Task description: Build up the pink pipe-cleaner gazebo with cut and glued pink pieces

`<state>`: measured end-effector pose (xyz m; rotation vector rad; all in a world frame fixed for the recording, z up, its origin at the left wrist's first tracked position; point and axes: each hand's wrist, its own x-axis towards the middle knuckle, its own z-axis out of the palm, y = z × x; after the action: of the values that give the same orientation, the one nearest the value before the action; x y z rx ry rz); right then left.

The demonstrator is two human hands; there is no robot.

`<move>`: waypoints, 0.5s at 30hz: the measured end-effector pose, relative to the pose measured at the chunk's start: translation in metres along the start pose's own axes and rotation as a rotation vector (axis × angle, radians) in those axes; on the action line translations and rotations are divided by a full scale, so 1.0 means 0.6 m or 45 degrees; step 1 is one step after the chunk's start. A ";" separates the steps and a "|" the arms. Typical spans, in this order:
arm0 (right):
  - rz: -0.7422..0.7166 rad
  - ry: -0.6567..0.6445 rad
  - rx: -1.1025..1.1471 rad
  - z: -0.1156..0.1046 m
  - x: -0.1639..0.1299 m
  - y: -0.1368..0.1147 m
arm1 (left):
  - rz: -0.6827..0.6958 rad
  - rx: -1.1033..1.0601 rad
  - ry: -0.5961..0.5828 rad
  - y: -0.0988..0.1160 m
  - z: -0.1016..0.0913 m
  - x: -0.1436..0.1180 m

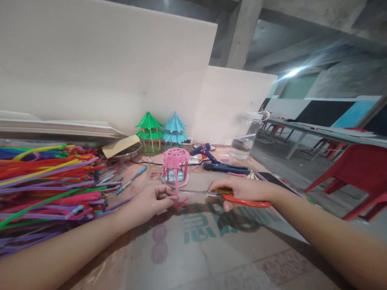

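Pink strip pinched beside scissors, several edges lost to view

The two hands are apart from each other, each clamped on something. The left hand (160, 200) pinches a thin pink strip (176, 181) between thumb and fingers; its thumb and fingertips cover part of the strip. The strip stands upright in front of the small pink pavilion (176, 157) on the desk (133, 192), and whether the two are joined is hard to tell. Pink ends (182, 202) show just beside the fingertips, too blurred to separate.

The right hand (238, 193) grips orange-handled scissors (248, 202), hiding much of the handles. The blades point left towards the strip; whether they touch it, or how far they are spread, cannot be made out.

Behind the pink pavilion, the lower parts of the green pavilion (148, 125) and the blue pavilion (175, 131) are hard to make out. The glue gun (207, 153) lies near dark-handled pliers (225, 166). A pale sheet (121, 146) covers part of a metal bowl (133, 152). The heap of coloured stems (45, 173) is cut off at the left edge, and the left forearm covers its near side.
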<state>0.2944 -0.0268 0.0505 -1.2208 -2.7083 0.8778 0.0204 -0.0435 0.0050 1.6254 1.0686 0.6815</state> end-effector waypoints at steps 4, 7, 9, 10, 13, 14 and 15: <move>0.042 0.016 -0.056 0.002 0.000 -0.011 | -0.041 -0.050 0.005 0.000 0.001 0.000; 0.027 0.021 -0.052 0.004 0.002 -0.011 | -0.075 -0.078 0.033 0.001 0.002 -0.002; 0.017 0.023 -0.043 0.005 0.003 -0.008 | -0.067 -0.056 0.036 0.001 0.003 -0.002; 0.019 0.021 -0.037 0.005 0.003 -0.006 | -0.056 -0.037 0.028 0.001 0.002 -0.002; 0.029 0.011 -0.007 0.007 0.004 -0.002 | -0.026 0.003 0.000 0.000 0.000 -0.001; 0.021 0.010 -0.002 0.007 0.004 -0.001 | -0.025 0.007 0.000 -0.001 0.000 -0.001; 0.001 0.013 -0.006 0.007 0.003 0.000 | -0.028 0.006 0.000 -0.001 -0.001 0.000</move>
<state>0.2920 -0.0275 0.0468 -1.2243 -2.7034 0.8629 0.0198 -0.0436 0.0046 1.6154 1.0876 0.6648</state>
